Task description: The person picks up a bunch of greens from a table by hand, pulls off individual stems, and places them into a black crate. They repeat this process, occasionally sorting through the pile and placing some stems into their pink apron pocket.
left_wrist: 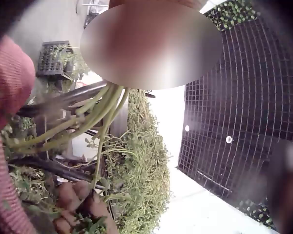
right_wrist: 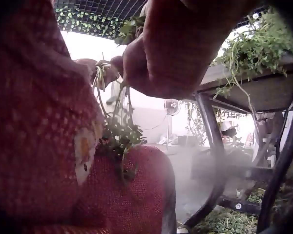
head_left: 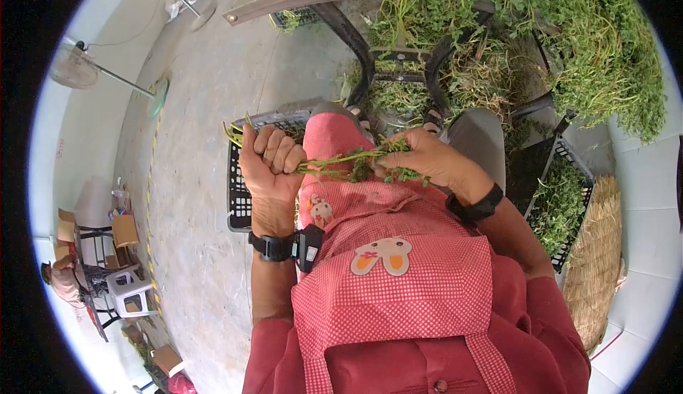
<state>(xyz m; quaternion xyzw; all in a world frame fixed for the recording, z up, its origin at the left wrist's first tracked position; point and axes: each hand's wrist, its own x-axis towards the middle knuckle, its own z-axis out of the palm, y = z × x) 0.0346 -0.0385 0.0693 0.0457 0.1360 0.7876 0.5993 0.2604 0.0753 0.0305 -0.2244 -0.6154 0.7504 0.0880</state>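
Note:
Above the lap, my left hand grips a small bunch of green leafy stems in its curled fingers, and the stem ends poke out past the fist at the left. My right hand pinches the leafy part of the same bunch between thumb and fingers. Pale stems fan out below the left hand in the left wrist view, with the right hand's fingertips among leaves at the bottom. Leafy sprigs dangle under the right hand in the right wrist view, in front of the red checked apron.
A heap of greens covers the table ahead and hangs over its edge. Dark table legs stand before the knees. A black crate sits at the left, and another crate with greens at the right. Two fans stand far left.

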